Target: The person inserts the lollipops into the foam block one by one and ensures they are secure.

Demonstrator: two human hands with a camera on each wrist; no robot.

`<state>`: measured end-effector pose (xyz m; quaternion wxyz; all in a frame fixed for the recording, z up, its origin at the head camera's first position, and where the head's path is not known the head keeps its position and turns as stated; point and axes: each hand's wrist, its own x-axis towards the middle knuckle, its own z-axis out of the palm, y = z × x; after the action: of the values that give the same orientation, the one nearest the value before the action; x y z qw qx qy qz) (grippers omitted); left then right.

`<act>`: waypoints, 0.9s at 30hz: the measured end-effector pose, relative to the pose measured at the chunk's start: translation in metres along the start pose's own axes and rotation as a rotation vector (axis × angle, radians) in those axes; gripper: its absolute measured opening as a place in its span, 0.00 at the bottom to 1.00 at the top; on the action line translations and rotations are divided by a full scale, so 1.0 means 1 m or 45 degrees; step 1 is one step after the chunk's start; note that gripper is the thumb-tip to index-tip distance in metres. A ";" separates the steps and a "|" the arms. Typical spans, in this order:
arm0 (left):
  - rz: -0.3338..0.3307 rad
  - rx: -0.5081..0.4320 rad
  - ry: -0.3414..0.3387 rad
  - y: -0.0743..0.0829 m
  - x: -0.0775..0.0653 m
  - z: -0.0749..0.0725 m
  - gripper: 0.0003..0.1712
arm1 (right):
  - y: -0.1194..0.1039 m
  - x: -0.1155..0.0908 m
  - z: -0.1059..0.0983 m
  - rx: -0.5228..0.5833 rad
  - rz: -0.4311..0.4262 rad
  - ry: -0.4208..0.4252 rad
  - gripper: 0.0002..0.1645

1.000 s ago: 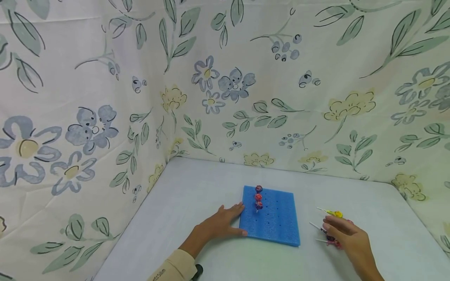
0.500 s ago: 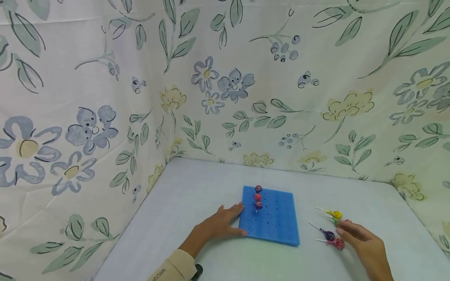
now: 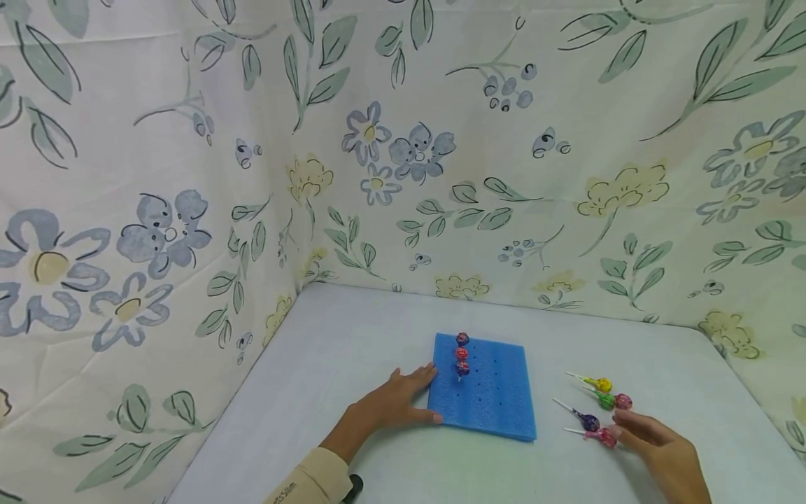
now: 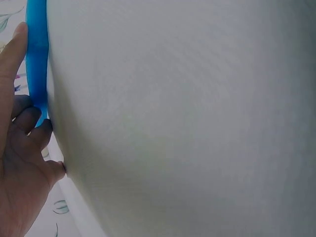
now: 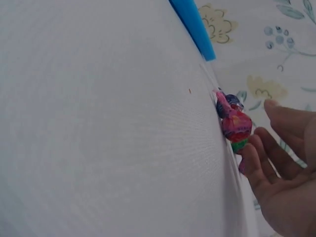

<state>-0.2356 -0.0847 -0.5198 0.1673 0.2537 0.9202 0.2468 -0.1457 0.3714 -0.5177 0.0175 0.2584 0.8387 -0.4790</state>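
A blue foam board (image 3: 504, 420) dotted with small holes lies on the table. Three lollipops (image 3: 462, 354) stand in a row near its left side. My left hand (image 3: 399, 400) touches the board's left edge, fingers spread, thumb at the front corner. Right of the board, several wrapped lollipops lie with sticks pointing left: yellow (image 3: 604, 385), green (image 3: 606, 401), dark purple (image 3: 590, 422) and pink (image 3: 607, 438), plus a pinkish one (image 3: 623, 401) beside the green. My right hand (image 3: 664, 451) is at the pink one's head, thumb and fingers apart in the right wrist view.
A white table surface (image 3: 365, 322) carries everything. Floral cloth (image 3: 491, 231) hangs behind it and along the left side. A beige sleeve (image 3: 315, 476) covers my left forearm, with a dark object (image 3: 355, 486) at its wrist.
My right hand has drawn back to the right and slightly toward me, from over the lollipops to beside the pink one, uncovering the others. The left hand has stayed at the board.
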 end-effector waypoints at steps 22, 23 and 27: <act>0.010 0.005 0.008 -0.002 0.000 0.001 0.58 | 0.008 0.006 0.004 -0.092 -0.072 -0.181 0.47; 0.011 0.005 0.008 -0.001 0.000 0.000 0.58 | 0.008 0.006 0.005 -0.093 -0.070 -0.181 0.47; 0.011 0.001 0.006 0.000 -0.001 0.000 0.58 | 0.008 0.004 0.002 -0.128 -0.063 -0.143 0.48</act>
<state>-0.2352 -0.0856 -0.5196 0.1639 0.2571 0.9196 0.2476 -0.1458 0.3741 -0.5261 0.0658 0.2090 0.8656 -0.4502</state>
